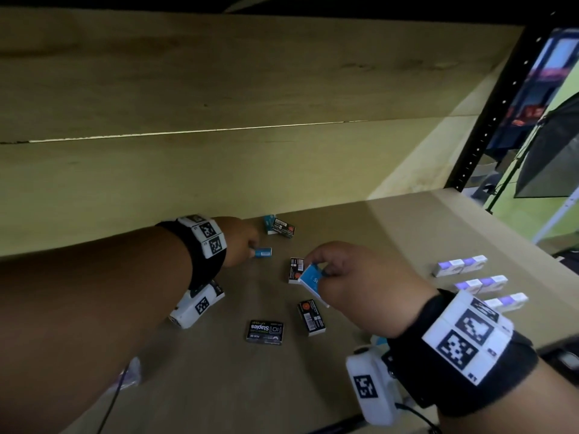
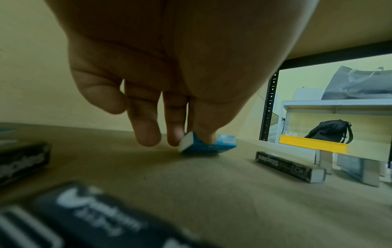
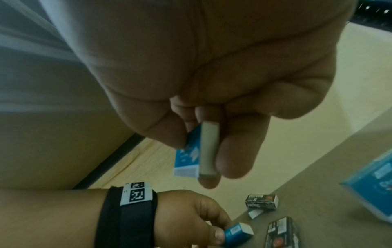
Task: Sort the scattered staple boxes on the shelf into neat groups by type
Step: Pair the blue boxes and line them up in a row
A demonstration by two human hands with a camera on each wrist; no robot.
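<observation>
My left hand (image 1: 252, 249) reaches to the back of the shelf and pinches a small blue staple box (image 1: 263, 252) that lies on the board; the left wrist view shows thumb and fingers on this blue box (image 2: 208, 146). My right hand (image 1: 320, 272) holds another blue box (image 1: 311, 278) in the air above the shelf, pinched between thumb and fingers, as the right wrist view shows on the held box (image 3: 191, 154). Several black staple boxes lie scattered: one at the back (image 1: 283, 227), one under my right hand (image 1: 295, 269), two nearer (image 1: 311, 317) (image 1: 264, 332).
One more blue box (image 1: 268, 221) leans by the back wall. White-and-purple boxes stand in three rows at the right (image 1: 460, 266) (image 1: 481, 283) (image 1: 509, 301). The black shelf post (image 1: 488, 120) rises at the right. A blurred blue box (image 3: 373, 188) lies near my right wrist.
</observation>
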